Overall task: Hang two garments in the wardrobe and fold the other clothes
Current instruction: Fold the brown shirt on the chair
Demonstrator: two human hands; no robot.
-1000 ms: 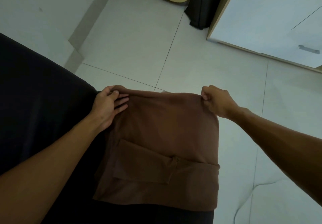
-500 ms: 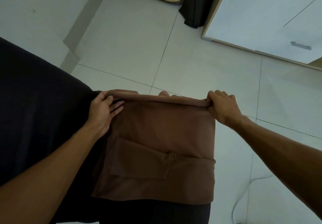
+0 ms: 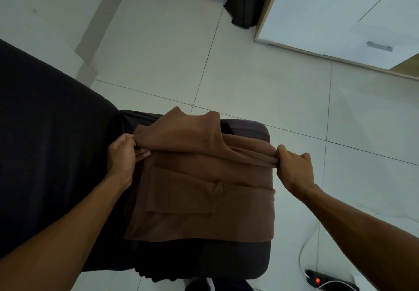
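brown garment [image 3: 204, 177] top edge now folded nearer

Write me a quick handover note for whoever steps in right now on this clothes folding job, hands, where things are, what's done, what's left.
Left hand: pinches the brown garment at its left edge.
Right hand: grips the bunched fold at the right edge.
The garment lies on a dark cushioned seat, its far part lifted over the near part, which lies flat.
Done: part-folded.
Left: lay this fold down and smooth it. No other clothes show; the white cabinet stands at the upper right.
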